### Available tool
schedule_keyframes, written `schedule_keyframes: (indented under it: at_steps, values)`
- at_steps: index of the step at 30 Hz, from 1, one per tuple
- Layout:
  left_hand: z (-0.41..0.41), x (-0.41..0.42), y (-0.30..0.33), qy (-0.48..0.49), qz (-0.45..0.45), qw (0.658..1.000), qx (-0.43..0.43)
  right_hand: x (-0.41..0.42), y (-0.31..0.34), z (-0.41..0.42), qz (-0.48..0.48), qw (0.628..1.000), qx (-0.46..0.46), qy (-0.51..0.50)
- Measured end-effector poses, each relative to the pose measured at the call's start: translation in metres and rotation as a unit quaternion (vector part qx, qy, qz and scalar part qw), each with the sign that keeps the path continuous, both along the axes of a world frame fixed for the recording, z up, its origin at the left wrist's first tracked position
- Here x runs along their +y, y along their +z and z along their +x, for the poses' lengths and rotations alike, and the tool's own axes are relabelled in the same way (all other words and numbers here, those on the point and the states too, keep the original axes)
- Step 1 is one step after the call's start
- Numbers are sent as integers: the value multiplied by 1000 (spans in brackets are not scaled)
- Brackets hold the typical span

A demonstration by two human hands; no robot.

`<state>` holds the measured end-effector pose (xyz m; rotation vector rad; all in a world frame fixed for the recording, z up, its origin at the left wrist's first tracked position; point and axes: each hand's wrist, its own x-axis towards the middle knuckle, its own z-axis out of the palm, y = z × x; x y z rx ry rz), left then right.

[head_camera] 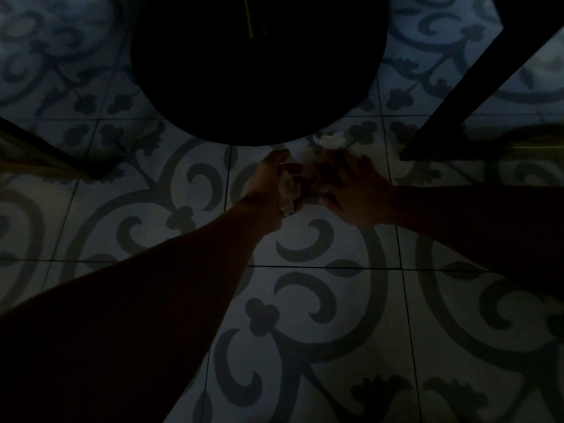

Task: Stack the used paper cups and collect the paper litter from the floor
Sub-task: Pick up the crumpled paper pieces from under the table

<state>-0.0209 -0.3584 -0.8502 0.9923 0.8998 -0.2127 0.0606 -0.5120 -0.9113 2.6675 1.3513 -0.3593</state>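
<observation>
left hand point(268, 178) fingers curl around a crumpled paper wad point(287, 195); right hand point(354, 187) fingers spread, reaching at another white paper scrap point(331, 138) on the patterned tile floor point(305, 300), beside a dark round base point(259, 71)

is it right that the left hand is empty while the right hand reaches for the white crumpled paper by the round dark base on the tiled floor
Not quite: the left hand is not empty; the head view shows it closed around a wad of pale paper. The rest holds: the right hand reaches toward the white crumpled paper lying beside the round dark base on the tiled floor.
</observation>
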Motion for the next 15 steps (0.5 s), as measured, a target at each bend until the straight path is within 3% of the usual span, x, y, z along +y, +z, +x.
schedule_keyframes:
  at_steps: [5, 15]
  values:
    - [2, 2, -5, 13, 11, 1000, 10, 2, 9, 5, 45, 997, -55, 37]
    - [-4, 4, -7, 17, 15, 1000, 8, 11, -3, 16, 19, 999, 1, -33]
